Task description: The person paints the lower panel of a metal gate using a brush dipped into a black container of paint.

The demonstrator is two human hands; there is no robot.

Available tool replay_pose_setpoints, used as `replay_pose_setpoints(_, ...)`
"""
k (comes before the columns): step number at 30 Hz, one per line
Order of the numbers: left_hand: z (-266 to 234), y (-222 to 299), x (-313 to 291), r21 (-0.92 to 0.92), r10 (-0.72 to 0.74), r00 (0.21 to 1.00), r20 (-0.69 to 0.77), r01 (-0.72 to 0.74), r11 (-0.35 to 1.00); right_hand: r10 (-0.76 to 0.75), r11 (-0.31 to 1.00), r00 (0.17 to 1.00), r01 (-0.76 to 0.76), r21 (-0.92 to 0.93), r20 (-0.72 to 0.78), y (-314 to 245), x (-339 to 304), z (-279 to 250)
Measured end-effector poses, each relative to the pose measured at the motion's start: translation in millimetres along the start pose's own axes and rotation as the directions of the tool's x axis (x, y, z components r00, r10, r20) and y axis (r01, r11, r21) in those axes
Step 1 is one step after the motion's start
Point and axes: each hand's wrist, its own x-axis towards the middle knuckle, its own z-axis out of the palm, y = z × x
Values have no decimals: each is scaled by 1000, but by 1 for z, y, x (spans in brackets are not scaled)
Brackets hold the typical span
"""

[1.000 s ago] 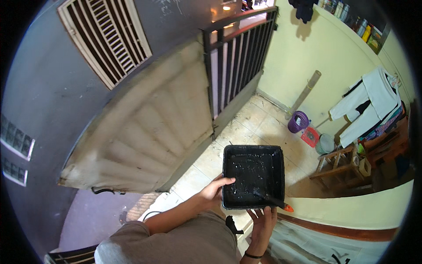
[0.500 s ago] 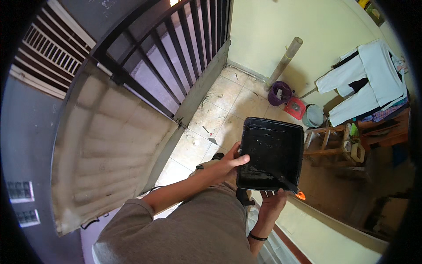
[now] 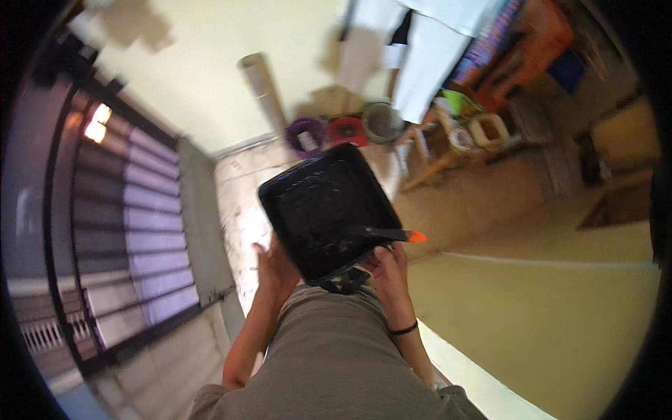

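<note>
I hold a black square paint tray (image 3: 322, 203) in front of my body with both hands. My left hand (image 3: 274, 266) grips its near left edge. My right hand (image 3: 388, 269) grips the near right corner, a dark band on its wrist. A dark tool with an orange tip (image 3: 414, 237) lies across the tray's near part and sticks out to the right, by my right hand's fingers. The inside of the tray looks dark and wet.
A dark metal gate with bars (image 3: 133, 210) stands at the left. A pale yellow wall (image 3: 210, 77) has a cardboard tube (image 3: 262, 87) leaning on it. Purple and red tubs (image 3: 308, 134), a wooden stool (image 3: 437, 150) and hanging white clothes (image 3: 427, 56) lie ahead. A low yellow wall (image 3: 546, 308) is on the right.
The view has swung right, away from the stairs and gate toward the yellow wall and clutter. The tray stays in both hands, now turned diagonally.
</note>
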Motion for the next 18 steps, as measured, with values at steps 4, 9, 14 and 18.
replay_pose_setpoints(4,50,2,86,-125,-102,992,74,111,986,-5,998,995,11,68,-96,-48,67,-34)
replay_pose_setpoints(9,55,1,198,-124,-157,962,-221,132,983,-52,996,955,71,55,-291,-79,145,-91)
replay_pose_setpoints(14,30,4,273,15,-215,942,-258,227,974,-166,985,945,149,-83,-283,-106,177,-135)
replay_pose_setpoints(18,68,-3,299,-32,-186,969,-162,184,983,-123,979,971,85,-185,-205,-150,224,-137)
